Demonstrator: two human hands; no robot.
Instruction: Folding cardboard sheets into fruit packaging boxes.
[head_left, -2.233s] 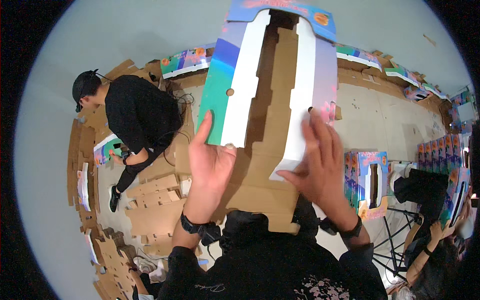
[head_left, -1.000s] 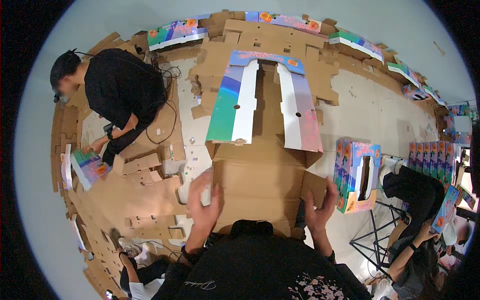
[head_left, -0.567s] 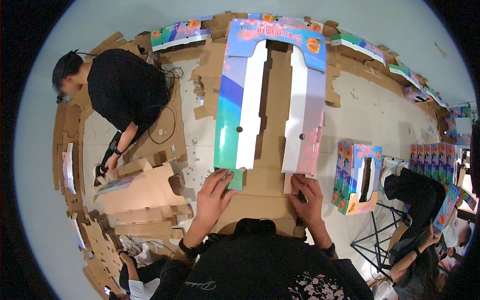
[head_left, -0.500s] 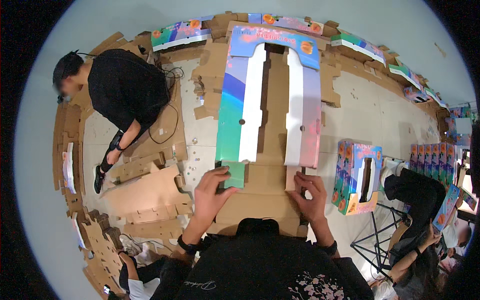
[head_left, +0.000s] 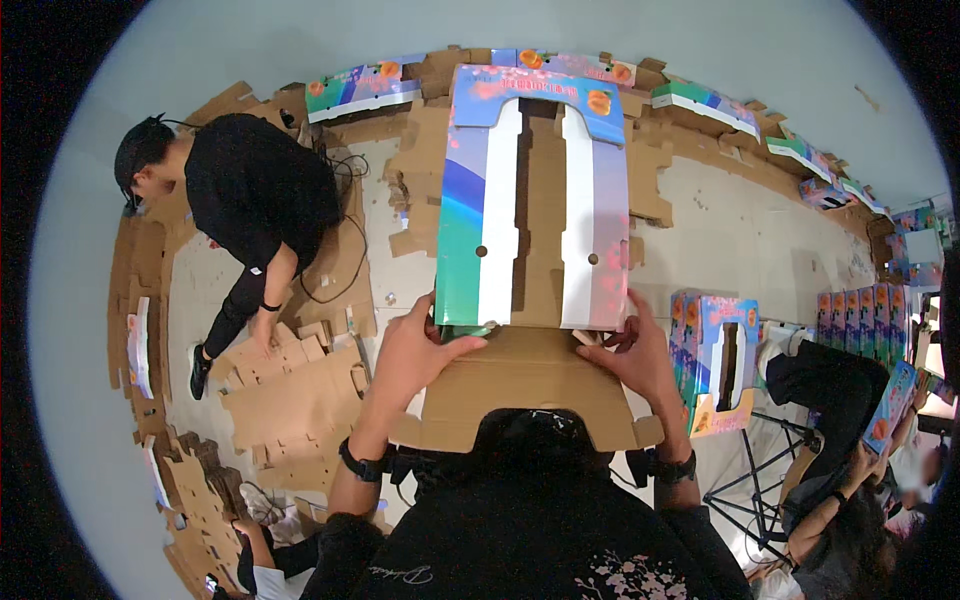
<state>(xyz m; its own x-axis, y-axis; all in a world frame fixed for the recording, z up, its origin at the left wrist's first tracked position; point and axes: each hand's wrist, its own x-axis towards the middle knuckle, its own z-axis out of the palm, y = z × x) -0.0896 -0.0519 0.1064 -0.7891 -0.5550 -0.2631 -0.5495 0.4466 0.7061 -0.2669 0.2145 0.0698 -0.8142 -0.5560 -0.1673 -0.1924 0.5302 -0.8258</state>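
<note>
Your left hand [head_left: 415, 350] and right hand [head_left: 635, 350] are raised side by side, level with each other, fingers curled in a grip. Each bare forearm rises from below, dark-banded at the wrist.

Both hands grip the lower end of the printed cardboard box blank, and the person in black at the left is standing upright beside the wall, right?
Not quite. The left hand and right hand do grip the lower end of the printed box blank, but the person in black is not standing upright: the head view shows them bent low over the brown cardboard sheets on the floor, one hand down on them.
</note>
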